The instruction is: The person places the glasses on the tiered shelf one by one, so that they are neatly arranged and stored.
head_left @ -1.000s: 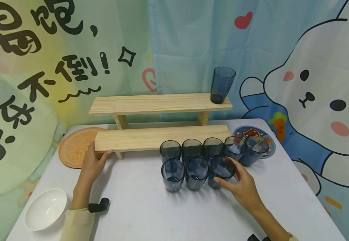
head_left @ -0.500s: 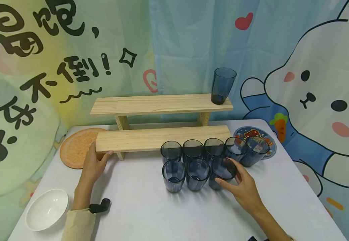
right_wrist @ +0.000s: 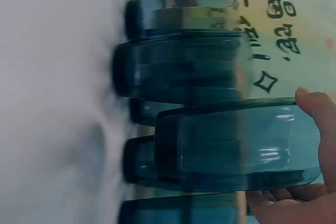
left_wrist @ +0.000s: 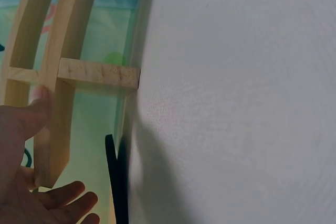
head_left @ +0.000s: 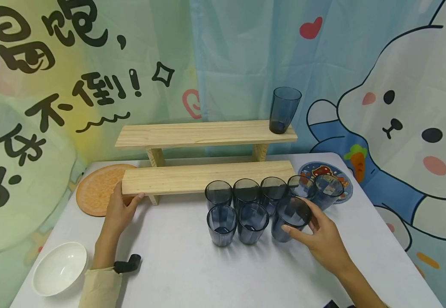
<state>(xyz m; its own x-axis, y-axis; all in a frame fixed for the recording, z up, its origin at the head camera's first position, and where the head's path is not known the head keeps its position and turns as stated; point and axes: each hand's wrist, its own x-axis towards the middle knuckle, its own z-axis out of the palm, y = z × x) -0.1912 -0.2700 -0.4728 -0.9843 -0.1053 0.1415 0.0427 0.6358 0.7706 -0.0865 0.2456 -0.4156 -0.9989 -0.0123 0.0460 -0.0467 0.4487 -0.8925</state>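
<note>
My right hand point(head_left: 325, 244) holds a dark blue drinking glass point(head_left: 290, 218) near its rim, thumb on one side and fingers on the other. In the right wrist view this glass point(right_wrist: 236, 148) is raised a little off the table. Two more glasses of the front row, one of them a blue glass point(head_left: 221, 226), stand to its left, with several behind. My left hand point(head_left: 119, 209) grips the left end of the lower step of a two-tier wooden shelf point(head_left: 207, 177). Up close in the left wrist view, the thumb lies on the wooden board point(left_wrist: 55, 129) and other fingers spread past its end.
One tall blue glass point(head_left: 284, 110) stands on the upper step's right end. An orange round mat point(head_left: 92, 196) lies behind my left hand, a white bowl point(head_left: 59, 269) nearer the front. A patterned blue mat point(head_left: 344, 182) lies beneath or behind the rightmost glasses on the white table point(head_left: 192, 278).
My right hand has lifted its glass slightly and shifted it to the right, away from the neighbouring glass. The left hand stays on the shelf's end.
</note>
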